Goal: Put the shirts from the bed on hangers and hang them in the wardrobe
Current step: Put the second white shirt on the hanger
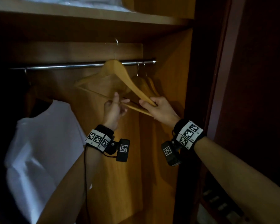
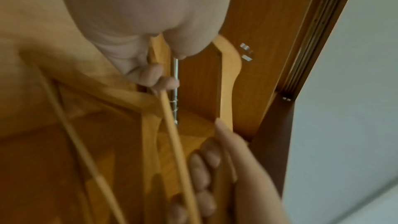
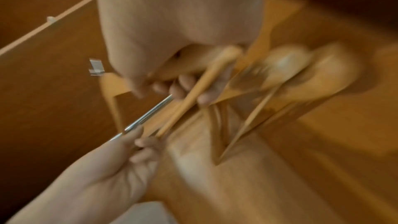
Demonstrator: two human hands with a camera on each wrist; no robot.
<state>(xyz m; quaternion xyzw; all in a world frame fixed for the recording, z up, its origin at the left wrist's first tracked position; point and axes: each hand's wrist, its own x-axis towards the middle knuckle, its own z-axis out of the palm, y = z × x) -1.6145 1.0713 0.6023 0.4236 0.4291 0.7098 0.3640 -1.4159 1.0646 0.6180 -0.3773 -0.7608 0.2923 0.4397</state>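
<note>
A bare wooden hanger (image 1: 120,75) is held tilted in front of the wardrobe rail (image 1: 71,65), its metal hook (image 1: 116,42) up above the rail. My right hand (image 1: 149,105) grips the hanger's right end. My left hand (image 1: 118,102) pinches its thin bottom bar (image 1: 132,108) just to the left. In the left wrist view my fingers (image 2: 159,77) curl on that bar (image 2: 172,134). The right wrist view is blurred; there my fingers (image 3: 183,88) wrap the hanger (image 3: 193,94). A white shirt (image 1: 44,143) hangs on the rail at the left.
Two more wooden hangers (image 1: 141,81) hang at the rail's right end, close behind the held one. A shelf (image 1: 87,12) with pale bundles on it runs above. The wardrobe's side wall (image 1: 173,78) and a dark door (image 1: 257,78) close in on the right.
</note>
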